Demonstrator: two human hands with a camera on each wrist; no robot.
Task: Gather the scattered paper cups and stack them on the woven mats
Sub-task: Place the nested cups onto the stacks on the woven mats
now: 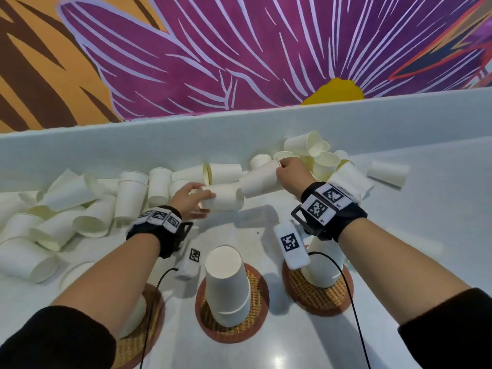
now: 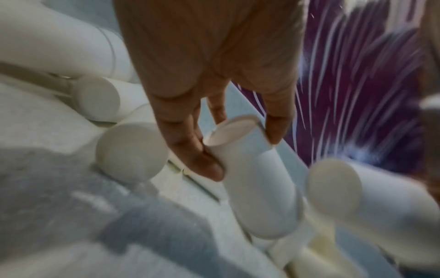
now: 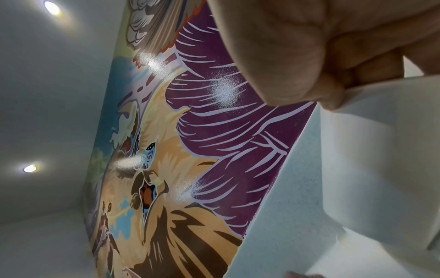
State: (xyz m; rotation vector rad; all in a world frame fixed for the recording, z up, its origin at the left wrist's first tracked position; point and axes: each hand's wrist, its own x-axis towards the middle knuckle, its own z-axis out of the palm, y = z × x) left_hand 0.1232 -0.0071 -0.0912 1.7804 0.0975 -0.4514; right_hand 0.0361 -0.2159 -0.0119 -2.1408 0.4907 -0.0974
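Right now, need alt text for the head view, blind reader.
Both hands hold paper cups over a white table: left hand grips one on its side, right hand lifts another. Loose cups litter the back; upturned stacks sit on three woven mats.

White speckled counter (image 1: 426,249) seen from above, backed by low pale upstand (image 1: 159,139) along far edge. Wall behind covered by painted mural (image 1: 239,49): big purple petals with pale veins, yellow centre, orange-and-brown stripes at left. In right wrist view, animal face seen in mural, white ceiling (image 3: 47,112) above, two recessed spotlights (image 3: 51,7) lit, glare patches thrown on wall
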